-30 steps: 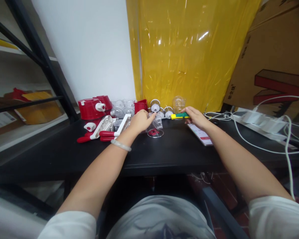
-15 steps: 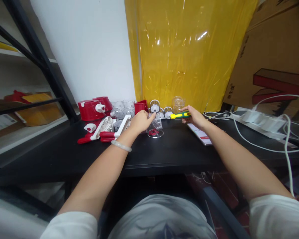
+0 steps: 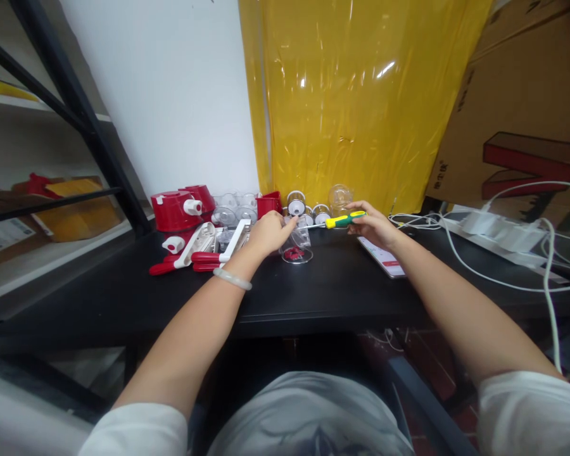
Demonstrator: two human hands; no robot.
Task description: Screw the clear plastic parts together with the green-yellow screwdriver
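Observation:
My left hand [image 3: 272, 233] is wrapped round the upper part of a clear plastic part [image 3: 300, 244] that stands on the black table, with small red pieces visible at its round base. My right hand [image 3: 371, 226] grips the end of a yellow and green screwdriver [image 3: 344, 219]. The screwdriver lies nearly level, its shaft pointing left to the clear part; its tip is too small to make out. Just below my right hand lies a phone [image 3: 384, 258] with a lit screen.
Left on the black table [image 3: 285, 301] are red housings [image 3: 173, 212] and white cranks with red handles [image 3: 206, 258]. Behind my hands stand clear cups [image 3: 235, 206], a red hopper [image 3: 268, 202] and several round drums [image 3: 296, 204]. White cables and a power strip [image 3: 496, 237] lie right.
My right fingers have shifted slightly on the screwdriver handle, which looks turned, with more yellow showing near its end. My left hand keeps its hold.

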